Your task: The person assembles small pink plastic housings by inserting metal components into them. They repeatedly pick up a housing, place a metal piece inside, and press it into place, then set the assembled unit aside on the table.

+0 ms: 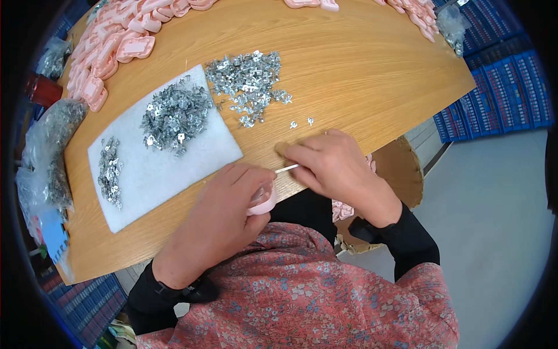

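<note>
My left hand (218, 203) is closed around a small pink plastic shell (264, 207) at the table's near edge. A thin white stick (287, 168) reaches from my right hand (340, 168) to the shell, its shaft pinched in my right fingers. Whatever lies inside the shell is mostly hidden by my left fingers. Beyond my hands, small silvery metal clips form a heap (247, 78) on the wood. A darker heap of clips (177, 116) and a narrow row of them (109, 174) lie on a white foam sheet (145, 192). Two loose clips (301, 123) sit just past my right hand.
Many pink shells (104, 52) are piled at the table's far left, more (412, 14) at the far right. Clear plastic bags (49, 151) line the left edge. A cardboard box (401, 174) with pink pieces stands below the table at right, near blue crates (503, 93).
</note>
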